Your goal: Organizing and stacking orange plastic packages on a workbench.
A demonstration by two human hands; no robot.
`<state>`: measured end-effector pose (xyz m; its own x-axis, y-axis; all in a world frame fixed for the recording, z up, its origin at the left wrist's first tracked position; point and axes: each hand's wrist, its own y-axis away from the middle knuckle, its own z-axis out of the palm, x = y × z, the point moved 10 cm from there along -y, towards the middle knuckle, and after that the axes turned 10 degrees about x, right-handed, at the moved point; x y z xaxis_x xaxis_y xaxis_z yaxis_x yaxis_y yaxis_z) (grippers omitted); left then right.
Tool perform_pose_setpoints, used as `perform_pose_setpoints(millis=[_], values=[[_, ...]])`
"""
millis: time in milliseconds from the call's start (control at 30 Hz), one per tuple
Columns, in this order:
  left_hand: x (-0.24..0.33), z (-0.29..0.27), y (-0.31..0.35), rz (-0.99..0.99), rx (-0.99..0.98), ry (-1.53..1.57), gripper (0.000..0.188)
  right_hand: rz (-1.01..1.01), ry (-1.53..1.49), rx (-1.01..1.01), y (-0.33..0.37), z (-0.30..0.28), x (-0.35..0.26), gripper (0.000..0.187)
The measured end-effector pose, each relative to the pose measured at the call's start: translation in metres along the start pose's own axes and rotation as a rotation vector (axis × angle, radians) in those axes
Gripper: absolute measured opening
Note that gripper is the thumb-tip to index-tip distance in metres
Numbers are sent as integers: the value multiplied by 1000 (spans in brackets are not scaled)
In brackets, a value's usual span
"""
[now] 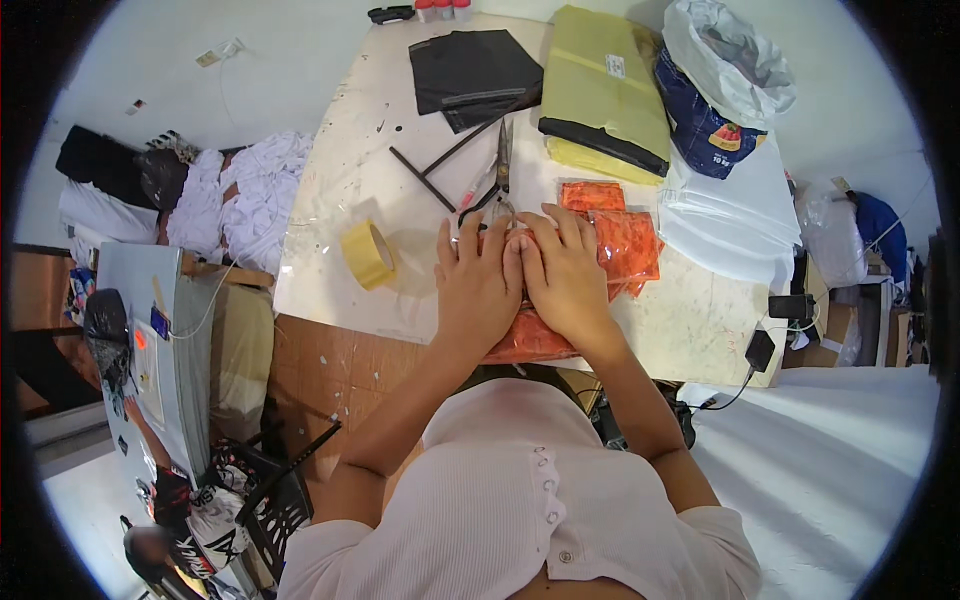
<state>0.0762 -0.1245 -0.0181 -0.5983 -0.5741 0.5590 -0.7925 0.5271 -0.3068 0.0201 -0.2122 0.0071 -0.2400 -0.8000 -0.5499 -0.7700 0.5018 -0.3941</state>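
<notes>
- The left hand and the right hand are resting on a large orange packet in shiny plastic, near the middle of the bench's near edge.
- The fingers of both hands are lying flat and slightly apart, clamping nothing; the thumbs are meeting side by side.
- In my judgement, flattening is being done now; whether the packet is already closed I cannot tell, because the hands are covering much of it.
- Smaller orange packets are lying just beside the right hand and are appearing already wrapped.
- The yellow tape roll is lying toward the left edge, and the scissors are lying just beyond the fingers; neither is being used.
- Open room is remaining around the roll, toward the near left corner.
- Toward the far edge, black bags and a yellow plastic bundle are taking the room; along the right edge, white sheets are lying.
</notes>
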Motion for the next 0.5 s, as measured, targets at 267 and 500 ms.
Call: perform_pose_setpoints(millis=[267,500], values=[[-6,-27,-5,-167,-168,-121,53,239,-502,49,-13,-25,57,52],[3,-36,-5,-129,-129,-77,59,938,473,85,74,-27,303,75]])
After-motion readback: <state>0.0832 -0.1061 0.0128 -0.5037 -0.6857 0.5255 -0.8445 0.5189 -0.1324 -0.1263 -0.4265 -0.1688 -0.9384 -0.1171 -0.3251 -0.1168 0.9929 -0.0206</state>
